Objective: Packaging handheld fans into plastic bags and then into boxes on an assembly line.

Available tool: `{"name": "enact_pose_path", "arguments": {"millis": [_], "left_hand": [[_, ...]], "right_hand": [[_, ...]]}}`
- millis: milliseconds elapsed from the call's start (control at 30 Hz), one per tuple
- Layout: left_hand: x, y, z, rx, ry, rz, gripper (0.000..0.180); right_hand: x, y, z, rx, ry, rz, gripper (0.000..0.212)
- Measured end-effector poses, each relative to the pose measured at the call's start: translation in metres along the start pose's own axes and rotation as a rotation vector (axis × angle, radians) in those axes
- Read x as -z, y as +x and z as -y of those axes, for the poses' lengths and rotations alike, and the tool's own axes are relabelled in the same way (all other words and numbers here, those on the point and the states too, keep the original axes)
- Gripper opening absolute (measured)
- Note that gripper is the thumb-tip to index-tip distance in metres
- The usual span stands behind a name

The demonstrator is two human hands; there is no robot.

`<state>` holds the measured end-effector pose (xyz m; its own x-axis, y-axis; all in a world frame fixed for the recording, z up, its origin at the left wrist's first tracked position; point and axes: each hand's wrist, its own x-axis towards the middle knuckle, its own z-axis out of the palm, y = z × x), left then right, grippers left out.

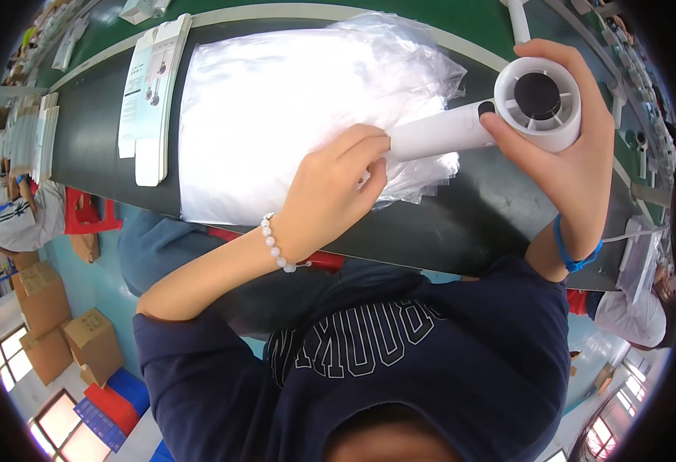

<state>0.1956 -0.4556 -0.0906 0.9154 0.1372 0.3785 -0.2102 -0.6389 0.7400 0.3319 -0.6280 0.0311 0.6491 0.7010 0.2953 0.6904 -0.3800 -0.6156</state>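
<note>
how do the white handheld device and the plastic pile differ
The device is held in the right hand; the plastic pile lies on the dark table. The device has a round head and straight handle; the pile is broad, flat and crinkled along its right side. Both look pale.

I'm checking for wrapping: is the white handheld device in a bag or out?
Out: the white handheld device looks bare, and the right hand grips its round head directly.

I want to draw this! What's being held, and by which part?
A white handheld device. The right hand grips its round head; the left hand meets the handle's end, but its grip there is unclear.
</note>
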Motion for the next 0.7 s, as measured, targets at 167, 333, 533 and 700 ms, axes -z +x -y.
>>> {"name": "enact_pose_path", "arguments": {"millis": [167,333,533,700], "left_hand": [[0.004,0.004,-0.008,0.105,-0.133,-0.033,0.039],[0.009,0.013,-0.021,0.089,-0.217,0.017,0.050],[0.017,0.018,-0.020,0.043,-0.264,0.006,0.054],[0.019,0.022,-0.023,-0.011,-0.386,0.016,0.057]], "right_hand": [[-0.008,-0.002,-0.002,-0.039,-0.078,-0.117,0.046],[-0.008,0.002,-0.002,-0.146,-0.015,-0.079,0.044],[-0.022,0.005,-0.016,-0.228,0.391,0.056,0.044],[-0.016,0.009,-0.009,-0.204,0.580,0.272,0.039]]}}
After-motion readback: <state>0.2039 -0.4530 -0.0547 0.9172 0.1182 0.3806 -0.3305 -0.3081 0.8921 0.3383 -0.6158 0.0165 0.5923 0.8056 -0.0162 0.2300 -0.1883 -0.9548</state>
